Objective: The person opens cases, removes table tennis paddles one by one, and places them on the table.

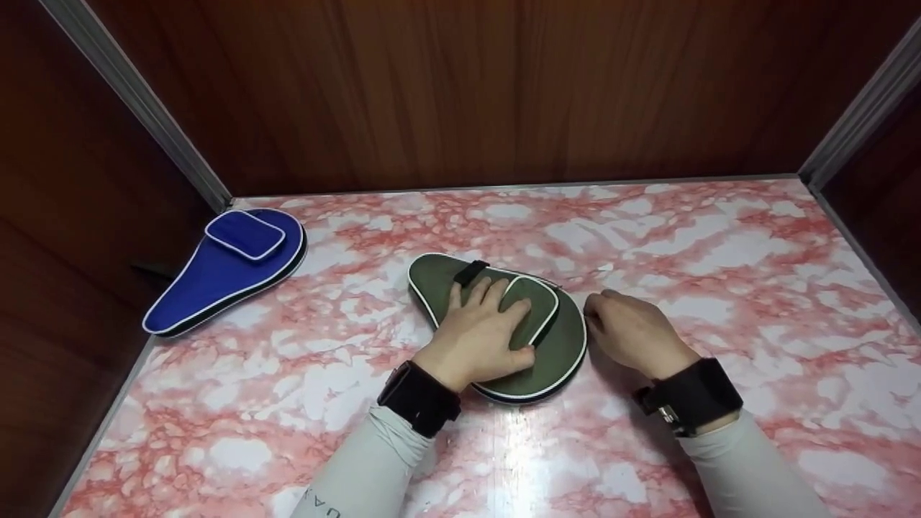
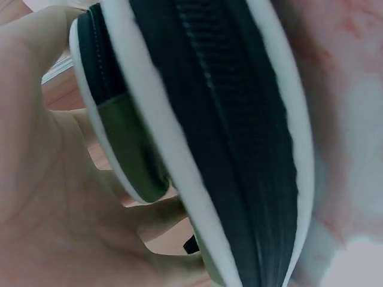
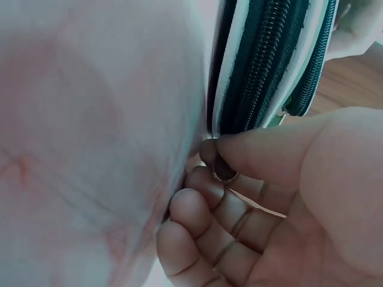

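An olive-green table tennis paddle case (image 1: 565,352) with white piping lies on the table, its narrow end toward the far left. Across its face and raised pocket (image 1: 540,306) my left hand (image 1: 478,338) rests with fingers spread. At the case's rounded right edge is my right hand (image 1: 637,327), fingers curled. In the right wrist view, its thumb and forefinger pinch a small dark zipper pull (image 3: 224,170), mostly hidden, at the lower end of the visible zipper (image 3: 263,66). The zipper band (image 2: 221,119) along the case's side looks closed in the left wrist view.
A blue paddle case (image 1: 230,270) with white piping lies at the far left, against the side panel. Dark wooden panels (image 1: 504,93) stand behind and on both sides of the red-and-white marbled tabletop (image 1: 719,252). A black strap (image 1: 471,272) crosses the green case's narrow part.
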Available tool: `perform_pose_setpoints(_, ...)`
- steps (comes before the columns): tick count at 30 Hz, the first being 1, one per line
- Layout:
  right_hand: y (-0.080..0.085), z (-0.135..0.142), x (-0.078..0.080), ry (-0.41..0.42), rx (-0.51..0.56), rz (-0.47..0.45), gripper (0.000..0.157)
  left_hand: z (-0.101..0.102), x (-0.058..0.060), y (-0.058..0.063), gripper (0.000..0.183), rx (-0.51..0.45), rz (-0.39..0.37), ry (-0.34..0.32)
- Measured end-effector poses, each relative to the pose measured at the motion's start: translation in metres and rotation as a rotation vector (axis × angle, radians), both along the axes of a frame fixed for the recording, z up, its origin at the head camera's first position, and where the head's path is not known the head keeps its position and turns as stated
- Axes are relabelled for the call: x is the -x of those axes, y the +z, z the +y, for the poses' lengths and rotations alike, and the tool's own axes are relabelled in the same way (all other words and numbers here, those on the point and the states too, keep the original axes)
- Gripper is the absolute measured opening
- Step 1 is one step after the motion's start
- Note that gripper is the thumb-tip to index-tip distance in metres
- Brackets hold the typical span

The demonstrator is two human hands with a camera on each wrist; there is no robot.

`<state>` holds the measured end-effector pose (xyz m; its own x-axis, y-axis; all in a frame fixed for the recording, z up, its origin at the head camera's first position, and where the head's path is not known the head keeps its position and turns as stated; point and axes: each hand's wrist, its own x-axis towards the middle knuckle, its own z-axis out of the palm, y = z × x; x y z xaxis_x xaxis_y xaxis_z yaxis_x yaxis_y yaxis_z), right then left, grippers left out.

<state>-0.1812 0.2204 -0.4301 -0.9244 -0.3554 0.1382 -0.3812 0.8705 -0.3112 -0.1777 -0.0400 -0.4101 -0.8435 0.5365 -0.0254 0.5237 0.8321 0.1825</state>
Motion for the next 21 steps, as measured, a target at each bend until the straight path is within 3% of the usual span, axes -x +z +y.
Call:
perform_pose_setpoints(5, 0.002, 0.002, -0.004, -0.013, -0.010, -0.058, 0.021, 0.007, -0.004, 0.004, 0.072, 0.059, 0.093, 0.026)
perform_pose_setpoints(10, 0.002, 0.002, -0.004, -0.010, -0.007, -0.060, 0.019, 0.016, -0.012, 0.007, 0.065, 0.081, 0.202, 0.063)
perform_pose_setpoints(21, 0.001, 0.003, -0.003, -0.031, -0.018, -0.078, 0.024, 0.019, -0.011, 0.005, 0.062, 0.110, 0.224, 0.067)
